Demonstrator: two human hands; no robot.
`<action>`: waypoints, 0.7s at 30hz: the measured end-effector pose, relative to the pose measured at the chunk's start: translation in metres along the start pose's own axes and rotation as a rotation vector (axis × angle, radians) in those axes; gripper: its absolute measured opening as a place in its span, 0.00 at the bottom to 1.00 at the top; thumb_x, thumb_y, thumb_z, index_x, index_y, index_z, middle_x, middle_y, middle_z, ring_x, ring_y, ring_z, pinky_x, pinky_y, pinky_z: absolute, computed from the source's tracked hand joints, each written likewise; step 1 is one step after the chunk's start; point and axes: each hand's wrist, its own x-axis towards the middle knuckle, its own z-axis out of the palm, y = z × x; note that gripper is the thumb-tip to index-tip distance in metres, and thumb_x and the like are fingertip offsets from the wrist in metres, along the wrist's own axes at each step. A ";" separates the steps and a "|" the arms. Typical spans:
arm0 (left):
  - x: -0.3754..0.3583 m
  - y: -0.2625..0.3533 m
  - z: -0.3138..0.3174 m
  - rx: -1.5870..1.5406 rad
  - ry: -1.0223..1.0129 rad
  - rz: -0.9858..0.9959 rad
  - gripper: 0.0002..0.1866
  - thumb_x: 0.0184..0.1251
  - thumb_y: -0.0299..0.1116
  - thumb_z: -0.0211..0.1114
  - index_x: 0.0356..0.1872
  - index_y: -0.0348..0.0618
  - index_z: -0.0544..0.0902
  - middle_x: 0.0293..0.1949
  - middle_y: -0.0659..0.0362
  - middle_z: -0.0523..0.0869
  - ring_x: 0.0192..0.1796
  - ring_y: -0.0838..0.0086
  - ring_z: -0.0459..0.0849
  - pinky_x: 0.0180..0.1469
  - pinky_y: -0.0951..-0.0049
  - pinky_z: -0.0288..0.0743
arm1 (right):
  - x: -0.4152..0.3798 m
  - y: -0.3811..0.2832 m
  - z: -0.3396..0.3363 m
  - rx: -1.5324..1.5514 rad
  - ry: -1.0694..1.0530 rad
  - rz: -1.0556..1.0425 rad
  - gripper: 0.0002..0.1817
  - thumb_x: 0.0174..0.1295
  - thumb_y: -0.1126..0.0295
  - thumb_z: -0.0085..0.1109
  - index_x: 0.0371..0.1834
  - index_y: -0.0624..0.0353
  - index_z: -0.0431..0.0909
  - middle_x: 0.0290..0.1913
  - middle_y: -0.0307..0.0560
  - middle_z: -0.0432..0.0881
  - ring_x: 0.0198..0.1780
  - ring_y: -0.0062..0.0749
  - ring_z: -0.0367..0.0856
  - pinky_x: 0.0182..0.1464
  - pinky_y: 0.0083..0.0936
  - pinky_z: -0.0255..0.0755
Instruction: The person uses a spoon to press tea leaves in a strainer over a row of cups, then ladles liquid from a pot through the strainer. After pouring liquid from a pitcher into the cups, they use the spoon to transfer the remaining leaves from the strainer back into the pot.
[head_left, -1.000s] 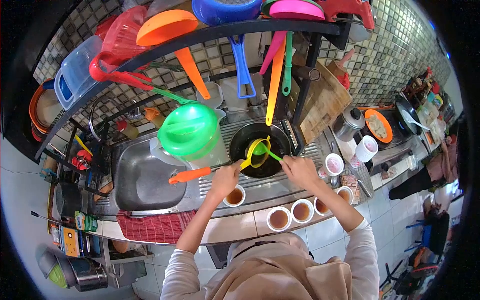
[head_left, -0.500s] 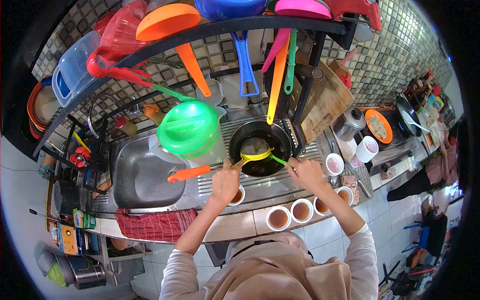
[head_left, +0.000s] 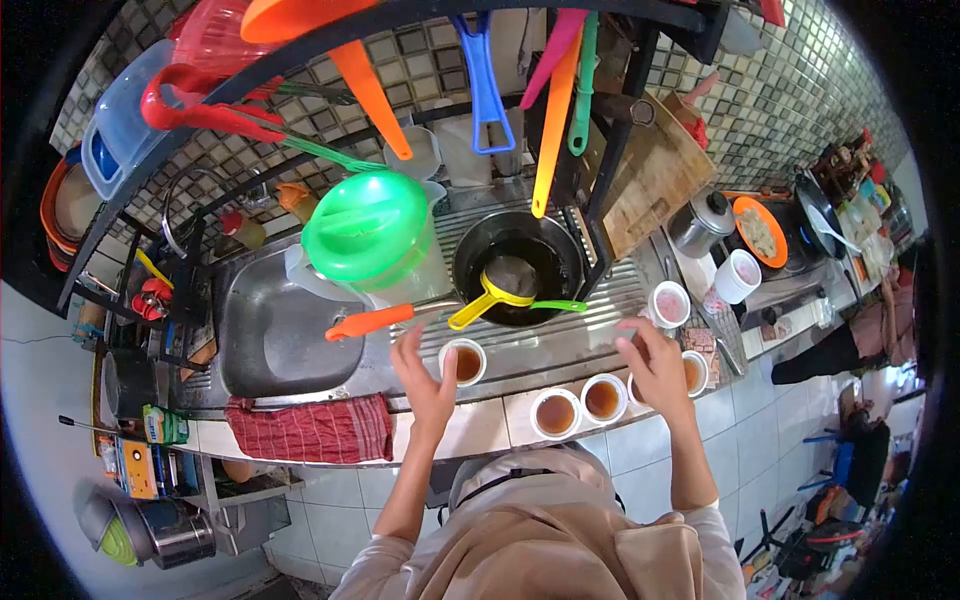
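My left hand [head_left: 424, 388] is open, fingers spread right beside a white cup of brown liquid [head_left: 470, 366]. Empty and half curled, with fingers apart, my right hand [head_left: 656, 372] hovers over the front row of cups and partly hides one. Two more white cups of brown liquid show to its left, a left one [head_left: 555, 413] and a right one [head_left: 604, 399]. A yellow strainer [head_left: 484, 304] rests across the dark pan [head_left: 470, 258], which holds dark liquid. Beside the strainer, a green handle [head_left: 560, 305] lies over the rim. An orange handle [head_left: 372, 321] points left from the pan.
Left of the pan stands a clear pitcher with a green lid [head_left: 366, 225], next to the sink [head_left: 290, 330]. A red cloth [head_left: 310, 428] drapes over the counter edge. Utensils hang from the black rack [head_left: 400, 18]. More white cups [head_left: 668, 303] stand right; another person [head_left: 860, 340] is beyond.
Both hands have let go of the yellow strainer and the green handle and drawn back toward me, apart. The strainer now rests on the pan with its handle pointing toward me.
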 end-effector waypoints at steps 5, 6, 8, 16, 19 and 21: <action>-0.040 -0.004 0.016 -0.396 -0.030 -0.355 0.48 0.39 0.38 0.74 0.60 0.39 0.53 0.52 0.52 0.63 0.57 0.63 0.62 0.55 0.61 0.60 | -0.036 0.003 -0.016 0.339 0.225 0.142 0.06 0.60 0.72 0.48 0.38 0.61 0.72 0.25 0.34 0.70 0.26 0.13 0.65 0.27 0.14 0.58; -0.042 -0.002 0.018 -0.433 -0.042 -0.352 0.50 0.36 0.41 0.76 0.60 0.37 0.53 0.52 0.50 0.63 0.57 0.62 0.62 0.56 0.63 0.61 | -0.041 0.008 -0.016 0.339 0.222 0.146 0.06 0.60 0.72 0.48 0.38 0.61 0.72 0.25 0.34 0.70 0.26 0.13 0.65 0.27 0.14 0.58; -0.044 -0.006 0.025 -0.400 -0.064 -0.323 0.51 0.35 0.40 0.77 0.60 0.35 0.53 0.54 0.48 0.62 0.58 0.60 0.62 0.59 0.63 0.59 | -0.050 0.019 -0.018 0.422 0.412 0.202 0.07 0.61 0.71 0.47 0.38 0.61 0.72 0.29 0.33 0.70 0.29 0.12 0.63 0.29 0.12 0.56; -0.039 -0.004 0.030 -0.193 -0.118 -0.222 0.44 0.40 0.32 0.73 0.58 0.33 0.55 0.55 0.47 0.63 0.57 0.61 0.65 0.60 0.66 0.57 | -0.064 0.033 -0.042 0.458 0.694 0.214 0.06 0.63 0.71 0.46 0.37 0.60 0.71 0.29 0.31 0.69 0.28 0.11 0.60 0.28 0.09 0.52; -0.045 -0.005 0.025 -0.185 -0.050 -0.208 0.42 0.37 0.32 0.75 0.53 0.35 0.59 0.50 0.51 0.65 0.54 0.62 0.66 0.58 0.68 0.59 | -0.070 0.044 -0.049 0.417 0.770 0.241 0.06 0.62 0.69 0.46 0.37 0.59 0.71 0.28 0.30 0.67 0.26 0.09 0.58 0.26 0.09 0.48; -0.047 -0.001 0.017 -0.220 -0.054 -0.204 0.42 0.37 0.32 0.75 0.54 0.36 0.58 0.52 0.51 0.63 0.56 0.63 0.65 0.59 0.67 0.58 | -0.074 0.051 -0.049 0.407 0.810 0.242 0.07 0.62 0.68 0.47 0.37 0.58 0.71 0.26 0.28 0.65 0.23 0.08 0.54 0.23 0.09 0.45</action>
